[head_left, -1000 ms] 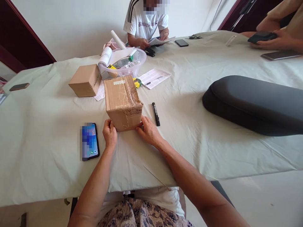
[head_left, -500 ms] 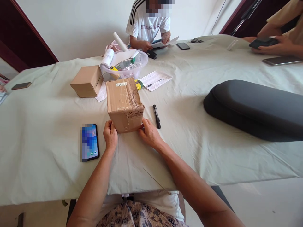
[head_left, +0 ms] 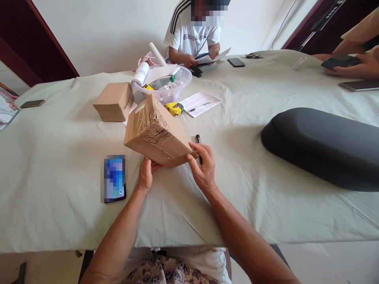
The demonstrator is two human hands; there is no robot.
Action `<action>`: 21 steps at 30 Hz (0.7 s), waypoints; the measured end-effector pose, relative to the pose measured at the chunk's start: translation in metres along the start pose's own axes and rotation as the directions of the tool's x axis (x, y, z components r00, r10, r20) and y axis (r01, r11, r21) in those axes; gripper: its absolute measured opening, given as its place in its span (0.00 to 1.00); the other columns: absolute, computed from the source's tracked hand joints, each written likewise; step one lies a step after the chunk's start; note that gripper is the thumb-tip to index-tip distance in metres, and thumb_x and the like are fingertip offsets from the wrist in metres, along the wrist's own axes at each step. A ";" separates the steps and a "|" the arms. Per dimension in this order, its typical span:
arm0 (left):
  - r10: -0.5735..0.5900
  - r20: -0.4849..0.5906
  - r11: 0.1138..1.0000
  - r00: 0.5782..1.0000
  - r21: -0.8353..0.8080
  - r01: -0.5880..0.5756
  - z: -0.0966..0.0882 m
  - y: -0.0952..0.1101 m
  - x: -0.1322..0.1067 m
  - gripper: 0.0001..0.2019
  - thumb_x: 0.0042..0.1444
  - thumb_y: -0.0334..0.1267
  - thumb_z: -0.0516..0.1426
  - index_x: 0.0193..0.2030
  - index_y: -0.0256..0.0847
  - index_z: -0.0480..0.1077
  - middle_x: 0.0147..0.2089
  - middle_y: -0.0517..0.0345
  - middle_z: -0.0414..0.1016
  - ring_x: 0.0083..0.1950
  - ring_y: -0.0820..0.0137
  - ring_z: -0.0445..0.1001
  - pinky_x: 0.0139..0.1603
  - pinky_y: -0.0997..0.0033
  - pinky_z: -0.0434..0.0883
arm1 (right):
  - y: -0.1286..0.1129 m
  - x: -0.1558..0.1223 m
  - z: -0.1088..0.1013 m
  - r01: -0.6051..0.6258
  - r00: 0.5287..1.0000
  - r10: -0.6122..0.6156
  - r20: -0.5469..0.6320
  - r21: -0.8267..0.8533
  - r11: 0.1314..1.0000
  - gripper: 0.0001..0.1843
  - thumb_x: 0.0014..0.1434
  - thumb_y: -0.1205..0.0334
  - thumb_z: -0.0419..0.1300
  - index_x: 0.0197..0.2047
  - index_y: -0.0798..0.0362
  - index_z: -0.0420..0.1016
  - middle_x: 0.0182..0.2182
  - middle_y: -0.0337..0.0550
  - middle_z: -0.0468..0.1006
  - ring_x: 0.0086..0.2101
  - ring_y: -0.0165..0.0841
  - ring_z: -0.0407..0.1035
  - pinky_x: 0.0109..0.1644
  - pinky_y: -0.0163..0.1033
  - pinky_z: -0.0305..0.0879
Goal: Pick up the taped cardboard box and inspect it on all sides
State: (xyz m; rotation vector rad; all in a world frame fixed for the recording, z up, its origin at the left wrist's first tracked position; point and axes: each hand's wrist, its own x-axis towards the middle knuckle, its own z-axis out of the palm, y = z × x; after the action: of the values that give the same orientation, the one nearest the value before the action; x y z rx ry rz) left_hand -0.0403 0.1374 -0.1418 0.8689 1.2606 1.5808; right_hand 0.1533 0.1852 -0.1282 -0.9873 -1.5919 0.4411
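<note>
A taped cardboard box (head_left: 171,138), with dark scribbled marks along one edge, is tilted between my two hands. My left hand (head_left: 145,173) supports its lower left side, its fingers partly hidden underneath. At the lower right corner, my right hand (head_left: 204,167) grips the cardboard between thumb and fingers. A black marker (head_left: 198,139) lies just behind my right fingers, partly covered by them. To the left of my left hand rests a smartphone (head_left: 115,181) with its screen lit. A yellow tape measure (head_left: 174,109) sits right behind the box.
A second cardboard box (head_left: 111,104) stands at the back left, beside a clear plastic basin (head_left: 185,81) holding a bottle and rolls. A printed sheet (head_left: 204,103) lies right of the basin. A large black case (head_left: 322,146) occupies the right. Two other people sit around the table.
The box has been turned and tipped, so its marked edge now faces me and more of the tape measure shows. My right hand has shifted right along with its corner.
</note>
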 end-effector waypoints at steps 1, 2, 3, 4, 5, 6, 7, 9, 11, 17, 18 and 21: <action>-0.031 0.051 0.999 0.998 -0.014 0.032 0.003 0.000 -0.002 0.30 0.59 0.66 0.56 0.47 0.39 0.74 0.44 0.48 0.82 0.46 0.60 0.82 0.42 0.62 0.81 | -0.002 0.002 -0.003 0.007 0.999 -0.007 -0.049 0.004 1.000 0.15 0.67 0.53 0.60 0.55 0.45 0.78 0.49 0.48 0.76 0.50 0.42 0.73 0.57 0.54 0.73; -0.065 0.104 0.998 0.992 -0.004 0.066 0.005 0.001 -0.003 0.30 0.58 0.66 0.57 0.46 0.37 0.75 0.42 0.47 0.82 0.44 0.59 0.83 0.41 0.61 0.81 | -0.003 0.003 -0.005 0.019 0.996 -0.018 -0.090 0.005 1.000 0.14 0.67 0.54 0.61 0.53 0.45 0.78 0.48 0.48 0.76 0.50 0.42 0.73 0.57 0.54 0.72; -0.105 0.157 0.994 0.982 0.031 0.102 0.006 0.002 -0.005 0.29 0.57 0.65 0.58 0.44 0.36 0.75 0.40 0.46 0.83 0.42 0.59 0.83 0.40 0.62 0.81 | -0.004 0.004 -0.007 0.035 0.992 -0.034 -0.125 0.003 0.999 0.13 0.67 0.54 0.61 0.52 0.45 0.79 0.48 0.47 0.76 0.49 0.42 0.73 0.56 0.54 0.72; -0.154 0.202 0.986 0.967 0.086 0.139 0.007 0.005 -0.007 0.29 0.56 0.64 0.60 0.43 0.35 0.76 0.39 0.45 0.83 0.40 0.60 0.84 0.37 0.64 0.81 | -0.005 0.005 -0.009 0.055 0.987 -0.054 -0.151 -0.002 0.999 0.12 0.67 0.55 0.61 0.51 0.45 0.79 0.47 0.47 0.77 0.49 0.42 0.73 0.56 0.54 0.72; -0.213 0.247 0.972 0.945 0.155 0.179 0.008 0.009 -0.009 0.28 0.56 0.62 0.60 0.42 0.34 0.76 0.39 0.44 0.83 0.36 0.61 0.83 0.32 0.67 0.79 | -0.005 0.006 -0.011 0.077 0.983 -0.078 -0.168 -0.013 0.997 0.11 0.67 0.56 0.61 0.50 0.45 0.80 0.46 0.47 0.77 0.49 0.42 0.73 0.56 0.54 0.72; -0.284 0.306 0.948 0.909 0.229 0.219 0.008 0.014 -0.011 0.27 0.55 0.60 0.61 0.42 0.34 0.77 0.40 0.43 0.83 0.33 0.64 0.83 0.28 0.70 0.77 | -0.006 0.007 -0.012 0.097 0.979 -0.100 -0.175 -0.027 0.995 0.11 0.67 0.56 0.61 0.50 0.45 0.80 0.46 0.46 0.78 0.49 0.42 0.73 0.56 0.54 0.71; -0.363 0.383 0.918 0.850 0.302 0.256 0.007 0.019 -0.013 0.25 0.55 0.58 0.63 0.42 0.34 0.77 0.42 0.42 0.84 0.31 0.66 0.82 0.24 0.73 0.74 | -0.006 0.007 -0.012 0.113 0.977 -0.119 -0.174 -0.044 0.993 0.11 0.67 0.57 0.60 0.50 0.45 0.80 0.46 0.47 0.78 0.49 0.42 0.73 0.55 0.54 0.71; -0.506 0.564 0.857 0.653 0.416 0.305 0.006 0.030 -0.017 0.22 0.55 0.54 0.64 0.46 0.35 0.78 0.48 0.42 0.83 0.30 0.68 0.82 0.21 0.77 0.70 | -0.007 0.007 -0.012 0.138 0.976 -0.150 -0.155 -0.085 0.987 0.10 0.67 0.59 0.59 0.49 0.46 0.79 0.47 0.47 0.78 0.49 0.42 0.73 0.55 0.54 0.71; -0.550 0.701 0.835 0.454 0.452 0.314 0.007 0.039 -0.022 0.20 0.55 0.49 0.65 0.49 0.37 0.79 0.51 0.43 0.83 0.33 0.68 0.83 0.24 0.76 0.73 | -0.007 0.007 -0.009 0.179 0.974 -0.193 -0.121 -0.122 0.976 0.09 0.66 0.62 0.60 0.48 0.46 0.79 0.46 0.46 0.78 0.48 0.41 0.74 0.55 0.53 0.71; -0.117 0.609 0.964 0.784 0.259 -0.058 0.015 0.051 -0.037 0.11 0.63 0.43 0.59 0.45 0.39 0.78 0.43 0.48 0.85 0.32 0.71 0.82 0.29 0.76 0.74 | -0.011 0.003 0.002 0.301 0.950 -0.310 -0.033 -0.161 0.940 0.11 0.64 0.67 0.62 0.49 0.44 0.78 0.45 0.45 0.78 0.46 0.40 0.75 0.52 0.50 0.71; 0.073 0.527 0.932 0.847 0.267 -0.246 0.014 0.051 -0.038 0.10 0.64 0.41 0.58 0.44 0.39 0.77 0.39 0.51 0.84 0.29 0.73 0.80 0.28 0.76 0.72 | -0.012 0.003 0.003 0.299 0.951 -0.308 -0.034 -0.163 0.940 0.11 0.64 0.67 0.63 0.49 0.44 0.77 0.45 0.45 0.78 0.46 0.40 0.75 0.52 0.50 0.71; 0.689 0.337 0.480 0.642 0.451 -0.752 0.005 0.052 -0.035 0.05 0.64 0.34 0.57 0.42 0.41 0.76 0.32 0.57 0.82 0.28 0.73 0.77 0.31 0.74 0.72 | -0.013 0.003 0.003 0.292 0.952 -0.302 -0.045 -0.161 0.943 0.11 0.64 0.67 0.63 0.48 0.44 0.77 0.44 0.44 0.77 0.46 0.40 0.74 0.51 0.50 0.71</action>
State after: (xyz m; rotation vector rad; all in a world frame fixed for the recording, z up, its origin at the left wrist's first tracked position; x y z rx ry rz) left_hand -0.0352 0.1030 -0.0891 2.0828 1.3775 1.7484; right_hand 0.1456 0.1807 -0.1182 -0.8467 -1.6969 0.0760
